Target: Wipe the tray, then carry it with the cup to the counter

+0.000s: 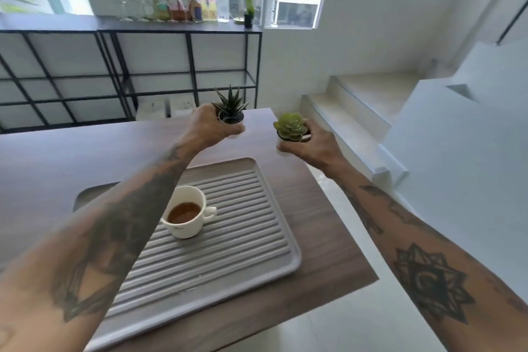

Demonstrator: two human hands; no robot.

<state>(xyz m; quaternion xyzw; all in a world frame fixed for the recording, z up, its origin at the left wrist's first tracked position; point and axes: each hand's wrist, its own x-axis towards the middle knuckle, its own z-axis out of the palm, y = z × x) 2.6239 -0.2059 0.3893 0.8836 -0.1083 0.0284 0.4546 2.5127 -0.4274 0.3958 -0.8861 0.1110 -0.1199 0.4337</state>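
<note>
— So, our 2 grips?
— Left hand (210,128) clamps the spiky plant (231,108), right hand (313,146) the round succulent (291,127).
— And the tray (265,260)?
— Below and nearer us on the tabletop (328,237), long axis running away, cup (185,213) on it, closer to our left.

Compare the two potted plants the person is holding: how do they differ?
The spiky plant has dark, narrow, pointed leaves; the rosette plant has pale green, rounded leaves. The spiky plant stands taller, the rosette plant sits low. The left hand holds the spiky plant, the right hand the rosette plant. Both are in small pots, beyond the tray.
</note>
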